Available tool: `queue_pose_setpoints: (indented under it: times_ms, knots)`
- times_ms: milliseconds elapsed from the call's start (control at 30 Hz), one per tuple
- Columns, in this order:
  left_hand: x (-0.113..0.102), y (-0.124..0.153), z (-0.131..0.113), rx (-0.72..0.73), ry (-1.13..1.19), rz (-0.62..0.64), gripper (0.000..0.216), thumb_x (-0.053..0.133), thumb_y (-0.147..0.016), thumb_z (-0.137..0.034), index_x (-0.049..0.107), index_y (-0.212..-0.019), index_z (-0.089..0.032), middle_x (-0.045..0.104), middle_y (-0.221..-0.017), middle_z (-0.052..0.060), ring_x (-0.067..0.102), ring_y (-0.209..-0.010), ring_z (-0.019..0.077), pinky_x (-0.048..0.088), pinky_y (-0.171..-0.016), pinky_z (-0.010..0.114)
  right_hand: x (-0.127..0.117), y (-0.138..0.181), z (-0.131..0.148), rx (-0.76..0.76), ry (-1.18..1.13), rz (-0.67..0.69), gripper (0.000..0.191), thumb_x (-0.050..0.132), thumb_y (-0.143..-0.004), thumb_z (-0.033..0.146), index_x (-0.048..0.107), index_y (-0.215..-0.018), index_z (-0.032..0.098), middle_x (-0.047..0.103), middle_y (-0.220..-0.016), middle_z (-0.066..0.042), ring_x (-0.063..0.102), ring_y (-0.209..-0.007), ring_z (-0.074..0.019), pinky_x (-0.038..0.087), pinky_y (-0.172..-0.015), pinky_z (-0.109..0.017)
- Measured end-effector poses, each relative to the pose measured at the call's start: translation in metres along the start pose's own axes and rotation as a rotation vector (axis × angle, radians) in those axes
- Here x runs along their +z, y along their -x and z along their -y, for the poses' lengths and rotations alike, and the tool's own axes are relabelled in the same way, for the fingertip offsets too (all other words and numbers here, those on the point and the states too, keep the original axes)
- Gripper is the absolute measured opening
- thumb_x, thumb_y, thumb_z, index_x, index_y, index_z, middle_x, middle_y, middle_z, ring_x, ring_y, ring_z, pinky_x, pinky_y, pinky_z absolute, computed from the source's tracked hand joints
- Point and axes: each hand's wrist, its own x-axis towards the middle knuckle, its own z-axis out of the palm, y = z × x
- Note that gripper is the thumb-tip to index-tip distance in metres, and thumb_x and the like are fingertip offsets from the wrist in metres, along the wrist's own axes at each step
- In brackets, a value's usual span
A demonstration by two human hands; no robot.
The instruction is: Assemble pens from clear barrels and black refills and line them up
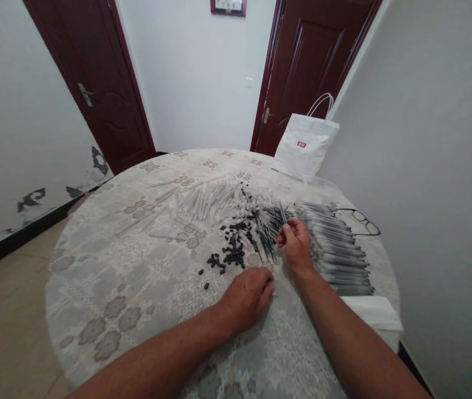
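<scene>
tablecloth [161,288]; stick [282,211] juts beyond right fingertips [288,228]

Bare forearms [169,349] (both), bare wrists [221,320], bare hands [249,293]

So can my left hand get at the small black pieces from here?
Likely yes: your left hand is just short of the small black pieces, with only tablecloth showing between them.

Back wall [189,77] white; red-framed picture [228,11] at top, switch plate [249,82] lower. Left door [81,50] and right door [310,61] dark red. Left wall [3,105] flaking in dark patches [31,200] above black skirting [15,237]. Tan floor [15,316]. Round table under pale flowered cloth [90,255]. Right wall [435,144] plain. Light soft.
</scene>
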Motion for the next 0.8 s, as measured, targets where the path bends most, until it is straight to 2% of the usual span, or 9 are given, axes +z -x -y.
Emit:
queue_pose_setpoints:
  times_ms: [133,267,333,400,500,700,800]
  knots:
    - [-0.021,-0.001,0.005,-0.11,0.199,-0.074,0.019,0.053,-0.093,-0.03,0.069,-0.103,-0.023,0.072,-0.088,0.005,0.066,-0.081,0.0197,0.048,-0.079,0.031,0.002,0.0,-0.002,0.01,-0.016,-0.009,0.028,0.059,-0.086,0.044,0.051,-0.104,0.024,0.059,-0.072,0.005,0.053,-0.052,-0.0107,0.043,-0.046,-0.021]
    - [-0.04,-0.002,0.008,-0.212,0.361,-0.227,0.023,0.056,-0.092,-0.031,0.074,-0.102,-0.023,0.074,-0.099,0.006,0.067,-0.092,0.0205,0.048,-0.086,0.031,0.005,0.006,-0.003,-0.019,0.057,0.056,0.027,0.059,-0.089,0.042,0.052,-0.105,0.022,0.058,-0.069,0.005,0.053,-0.052,-0.0123,0.043,-0.047,-0.023]
    - [-0.046,-0.003,0.011,-0.3,0.431,-0.29,0.026,0.056,-0.092,-0.034,0.074,-0.107,-0.023,0.074,-0.096,0.007,0.067,-0.088,0.0201,0.049,-0.083,0.031,0.006,0.01,-0.003,-0.053,0.127,0.085,0.025,0.057,-0.09,0.041,0.053,-0.106,0.022,0.058,-0.069,0.004,0.054,-0.054,-0.0132,0.044,-0.049,-0.024]
    - [-0.05,-0.006,0.014,-0.408,0.523,-0.335,0.029,0.057,-0.091,-0.037,0.072,-0.11,-0.022,0.073,-0.086,0.006,0.067,-0.079,0.0191,0.05,-0.076,0.03,0.006,0.015,-0.001,-0.107,0.218,0.112,0.023,0.056,-0.091,0.04,0.055,-0.106,0.022,0.059,-0.071,0.003,0.055,-0.057,-0.0142,0.044,-0.052,-0.025]
    - [-0.053,-0.013,0.023,-0.525,0.682,-0.402,0.031,0.064,-0.086,-0.04,0.07,-0.108,-0.019,0.07,-0.077,0.004,0.068,-0.072,0.018,0.05,-0.07,0.029,0.006,0.021,0.004,-0.219,0.375,0.179,0.02,0.055,-0.092,0.036,0.058,-0.104,0.021,0.06,-0.074,0.001,0.057,-0.063,-0.0153,0.045,-0.059,-0.026]
    - [-0.053,-0.022,0.041,-0.553,1.004,-0.568,0.035,0.07,-0.082,-0.044,0.064,-0.106,-0.018,0.07,-0.085,0.004,0.071,-0.078,0.0182,0.058,-0.076,0.034,0.009,0.031,0.02,-0.419,0.576,0.319,0.014,0.054,-0.092,0.029,0.06,-0.099,0.02,0.063,-0.081,-0.001,0.058,-0.071,-0.0156,0.043,-0.069,-0.026]
    - [-0.053,-0.022,0.045,-0.511,1.07,-0.584,0.035,0.071,-0.082,-0.041,0.062,-0.105,-0.016,0.073,-0.094,0.009,0.072,-0.084,0.0207,0.06,-0.08,0.037,0.012,0.033,0.024,-0.477,0.605,0.385,0.013,0.053,-0.092,0.028,0.06,-0.097,0.019,0.063,-0.081,-0.002,0.058,-0.072,-0.016,0.043,-0.07,-0.026]
